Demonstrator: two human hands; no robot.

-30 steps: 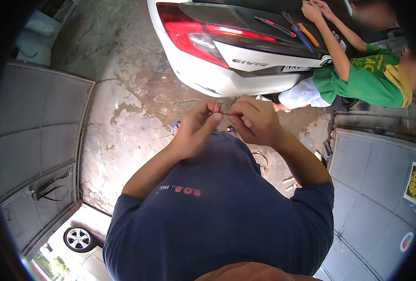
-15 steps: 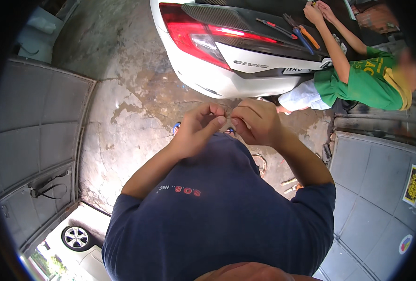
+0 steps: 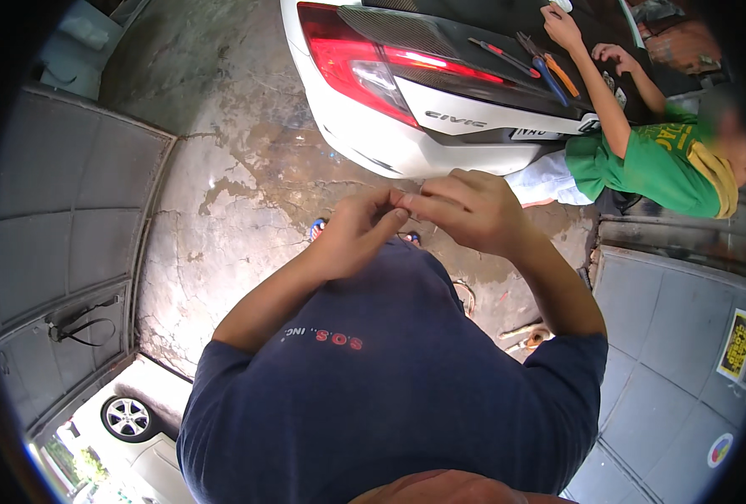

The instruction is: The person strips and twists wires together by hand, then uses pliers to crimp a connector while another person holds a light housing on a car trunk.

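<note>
In front of my chest, my left hand (image 3: 358, 233) is closed in a pinch, thumb against fingertips. My right hand (image 3: 476, 212) meets it there, its index finger and thumb touching the left fingertips. Whatever sits between them is too small and covered to name. Both hands are above the concrete floor, just short of the white car's rear bumper (image 3: 373, 149).
On the black trunk lid lie a red-and-black hand tool (image 3: 507, 57), blue-handled pliers (image 3: 549, 81) and an orange-handled tool (image 3: 564, 76). A person in a green shirt (image 3: 662, 164) leans there at right. Grey metal gates (image 3: 75, 197) stand either side.
My right fingers have shifted over the left fingertips, and the thin strand seen between my hands is hidden. The other person's hands have moved apart on the trunk.
</note>
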